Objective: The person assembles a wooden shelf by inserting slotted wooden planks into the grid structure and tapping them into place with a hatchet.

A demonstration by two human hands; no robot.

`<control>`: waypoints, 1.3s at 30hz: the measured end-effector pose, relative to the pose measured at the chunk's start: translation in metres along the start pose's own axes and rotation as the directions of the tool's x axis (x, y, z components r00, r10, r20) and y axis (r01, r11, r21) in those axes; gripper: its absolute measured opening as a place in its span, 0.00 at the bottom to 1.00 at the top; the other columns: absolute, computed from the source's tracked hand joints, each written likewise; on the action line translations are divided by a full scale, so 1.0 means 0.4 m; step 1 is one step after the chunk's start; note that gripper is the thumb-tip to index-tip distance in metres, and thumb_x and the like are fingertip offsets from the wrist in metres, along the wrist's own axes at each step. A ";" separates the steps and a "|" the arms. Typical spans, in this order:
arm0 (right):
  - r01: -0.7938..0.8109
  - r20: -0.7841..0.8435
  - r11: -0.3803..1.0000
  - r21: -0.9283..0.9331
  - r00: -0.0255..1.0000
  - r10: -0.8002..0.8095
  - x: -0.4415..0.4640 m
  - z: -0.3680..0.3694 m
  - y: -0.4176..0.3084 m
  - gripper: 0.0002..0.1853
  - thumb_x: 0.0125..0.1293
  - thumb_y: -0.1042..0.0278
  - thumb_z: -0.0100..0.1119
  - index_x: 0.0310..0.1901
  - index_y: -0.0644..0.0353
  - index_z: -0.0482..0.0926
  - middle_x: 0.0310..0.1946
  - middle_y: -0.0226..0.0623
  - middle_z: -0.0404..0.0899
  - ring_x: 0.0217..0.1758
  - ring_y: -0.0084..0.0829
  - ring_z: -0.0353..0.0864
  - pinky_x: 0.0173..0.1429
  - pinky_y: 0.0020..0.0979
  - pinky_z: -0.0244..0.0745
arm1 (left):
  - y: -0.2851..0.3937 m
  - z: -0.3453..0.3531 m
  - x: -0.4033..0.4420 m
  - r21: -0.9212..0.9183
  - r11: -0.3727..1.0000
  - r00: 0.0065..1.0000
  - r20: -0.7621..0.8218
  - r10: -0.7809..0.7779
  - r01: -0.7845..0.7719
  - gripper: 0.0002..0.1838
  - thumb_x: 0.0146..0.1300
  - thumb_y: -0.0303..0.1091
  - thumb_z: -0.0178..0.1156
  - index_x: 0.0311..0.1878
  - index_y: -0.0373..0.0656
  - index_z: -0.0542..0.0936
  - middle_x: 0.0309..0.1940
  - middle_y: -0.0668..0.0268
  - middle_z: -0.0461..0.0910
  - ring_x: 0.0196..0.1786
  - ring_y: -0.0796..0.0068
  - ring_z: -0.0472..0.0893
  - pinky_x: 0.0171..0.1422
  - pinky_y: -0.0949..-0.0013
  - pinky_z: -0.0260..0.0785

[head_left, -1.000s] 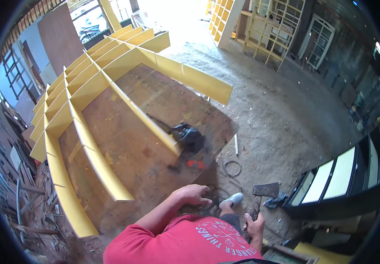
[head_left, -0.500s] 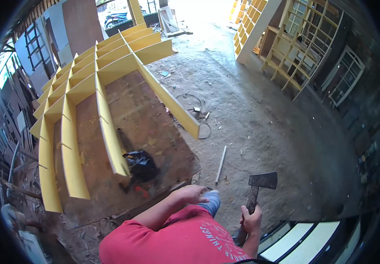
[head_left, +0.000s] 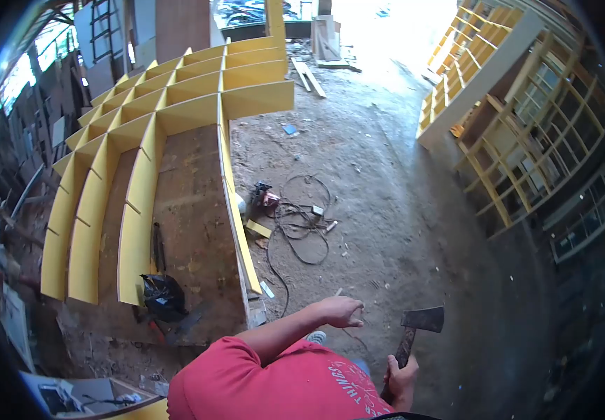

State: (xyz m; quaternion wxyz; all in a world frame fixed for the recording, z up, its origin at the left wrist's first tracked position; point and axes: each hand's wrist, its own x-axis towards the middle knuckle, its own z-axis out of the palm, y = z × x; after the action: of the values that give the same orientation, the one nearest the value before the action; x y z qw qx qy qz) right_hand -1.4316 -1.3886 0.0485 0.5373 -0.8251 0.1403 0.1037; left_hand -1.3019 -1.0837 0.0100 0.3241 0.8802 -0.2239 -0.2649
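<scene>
A hatchet (head_left: 423,319) with a dark metal head is upright in my right hand (head_left: 402,378), whose fingers wrap round its handle. My left hand (head_left: 342,311) hangs over the floor in front of my red shirt, fingers partly spread and holding nothing. To its left lies the yellow slotted lattice (head_left: 190,87) of interlocked boards on a brown work surface (head_left: 190,189). A black plastic bag (head_left: 163,297) rests beside the end of one long yellow board, near a dark bar (head_left: 158,246).
A looped cable (head_left: 307,222) and a small red power tool (head_left: 267,197) lie on the floor right of the lattice. Yellow grid frames (head_left: 474,63) lean at the right, with a white-framed window (head_left: 586,215) below. Scrap boards (head_left: 43,105) stand at the left.
The view has swung to the right, so the lattice shows further left and the looped cable is in full view. The hatchet is still in my right hand; my left hand remains empty.
</scene>
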 end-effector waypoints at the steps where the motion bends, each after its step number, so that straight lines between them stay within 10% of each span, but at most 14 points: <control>1: 0.023 0.024 1.000 0.001 0.999 -0.023 0.062 -0.013 -0.013 0.12 0.74 0.69 0.68 0.41 0.63 0.73 0.18 0.32 0.75 0.15 0.26 0.76 0.19 0.32 0.71 | -0.009 -0.034 0.036 0.052 0.998 0.999 -0.005 -0.037 0.037 0.42 0.73 0.64 0.64 0.75 0.37 0.73 0.66 0.44 0.82 0.68 0.41 0.81 0.72 0.47 0.74; 15: 0.251 0.494 0.964 -0.086 0.851 -0.177 1.200 -0.122 -0.380 0.22 0.69 0.67 0.74 0.60 0.67 0.79 0.27 0.31 0.82 0.23 0.22 0.80 0.27 0.32 0.76 | -0.211 -0.325 0.580 -0.287 0.802 0.806 -0.138 -0.576 0.524 0.40 0.72 0.60 0.68 0.74 0.35 0.76 0.66 0.46 0.84 0.69 0.48 0.83 0.74 0.54 0.75; 23: 0.512 0.704 0.843 -0.162 0.659 -0.265 1.781 0.016 -0.679 0.32 0.70 0.56 0.75 0.68 0.64 0.76 0.37 0.52 0.89 0.30 0.36 0.89 0.38 0.41 0.84 | -0.306 -0.621 0.830 -0.606 0.658 0.641 -0.296 -0.708 0.447 0.40 0.68 0.59 0.72 0.71 0.36 0.79 0.60 0.49 0.87 0.62 0.55 0.87 0.70 0.58 0.78; 28: 0.421 0.775 0.881 -0.215 0.622 -0.108 2.079 0.218 -0.878 0.34 0.69 0.54 0.76 0.69 0.65 0.76 0.34 0.46 0.87 0.27 0.32 0.85 0.36 0.39 0.82 | -0.595 -0.718 0.976 -0.683 0.569 0.541 -0.295 -0.788 0.457 0.38 0.65 0.60 0.73 0.68 0.40 0.82 0.58 0.50 0.88 0.60 0.51 0.87 0.67 0.56 0.78; 39: 0.495 0.746 0.852 -0.169 0.630 -0.218 2.644 0.624 -1.360 0.25 0.71 0.65 0.73 0.63 0.67 0.77 0.25 0.33 0.82 0.23 0.24 0.82 0.28 0.32 0.78 | -1.003 -1.652 1.156 -0.598 0.697 0.492 -0.503 -0.710 0.395 0.37 0.68 0.55 0.72 0.70 0.37 0.80 0.57 0.49 0.88 0.59 0.52 0.87 0.65 0.56 0.79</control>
State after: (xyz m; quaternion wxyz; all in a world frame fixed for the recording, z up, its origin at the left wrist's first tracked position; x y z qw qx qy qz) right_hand -0.2569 -1.0785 0.0745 0.3990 -0.8163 -0.2654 0.3226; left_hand -0.4576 -0.7699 0.0143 0.4517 0.8460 0.2805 -0.0399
